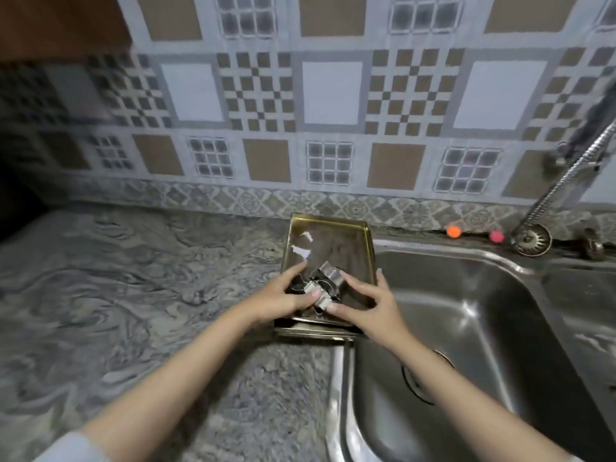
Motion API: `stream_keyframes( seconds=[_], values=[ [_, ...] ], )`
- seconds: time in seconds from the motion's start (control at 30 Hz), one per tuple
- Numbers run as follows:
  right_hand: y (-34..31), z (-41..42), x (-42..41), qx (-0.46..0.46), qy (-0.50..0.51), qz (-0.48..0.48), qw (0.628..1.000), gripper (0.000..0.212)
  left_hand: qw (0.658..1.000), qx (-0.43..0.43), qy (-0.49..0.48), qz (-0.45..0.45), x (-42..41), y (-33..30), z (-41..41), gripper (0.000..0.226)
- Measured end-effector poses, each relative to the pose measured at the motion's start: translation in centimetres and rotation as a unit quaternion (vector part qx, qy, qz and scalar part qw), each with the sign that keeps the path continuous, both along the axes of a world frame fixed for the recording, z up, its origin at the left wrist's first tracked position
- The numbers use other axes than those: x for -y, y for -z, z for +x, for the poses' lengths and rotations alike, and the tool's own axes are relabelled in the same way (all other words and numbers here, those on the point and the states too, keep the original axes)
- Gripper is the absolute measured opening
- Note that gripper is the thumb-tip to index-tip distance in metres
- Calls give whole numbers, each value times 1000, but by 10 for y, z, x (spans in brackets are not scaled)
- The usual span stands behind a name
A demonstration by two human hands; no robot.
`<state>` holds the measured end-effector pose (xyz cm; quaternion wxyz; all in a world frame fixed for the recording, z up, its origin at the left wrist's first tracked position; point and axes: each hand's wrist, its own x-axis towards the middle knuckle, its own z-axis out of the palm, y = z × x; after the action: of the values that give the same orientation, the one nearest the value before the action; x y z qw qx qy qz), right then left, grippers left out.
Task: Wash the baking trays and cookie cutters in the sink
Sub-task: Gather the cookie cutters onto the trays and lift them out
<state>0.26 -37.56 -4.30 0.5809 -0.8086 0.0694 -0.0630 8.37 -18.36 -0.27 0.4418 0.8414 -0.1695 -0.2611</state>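
Observation:
A gold-rimmed baking tray [333, 228] lies on the counter just left of the steel sink [483, 311], with a second tray edge showing beneath it at the front. Shiny metal cookie cutters [325, 283] are bunched in the tray's near half. My left hand [286, 295] grips the cutters from the left, thumb on top. My right hand [366, 301] holds them from the right, thumb against the metal and fingers spread over the tray's right rim. White patches show on the tray's far floor.
Grey marbled counter [133, 295] stretches to the left. A flexible metal tap hose [573, 175] hangs at the right above a sink strainer [531, 241] on the ledge. Small orange [453, 231] and pink [496, 236] objects sit by the tiled wall.

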Motion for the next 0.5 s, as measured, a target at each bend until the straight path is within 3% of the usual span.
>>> stream_keyframes(
  seconds=[0.1,0.23,0.5],
  values=[
    [1,44,-17,-7,5,-12,1000,83,1000,-11,-19,-6,-16,3,41,94],
    [10,92,-31,-14,27,-24,999,79,1000,-15,-9,-5,-26,7,86,70],
    [33,131,-47,-42,46,-60,996,73,999,-28,29,28,-34,21,137,71]
  ],
)
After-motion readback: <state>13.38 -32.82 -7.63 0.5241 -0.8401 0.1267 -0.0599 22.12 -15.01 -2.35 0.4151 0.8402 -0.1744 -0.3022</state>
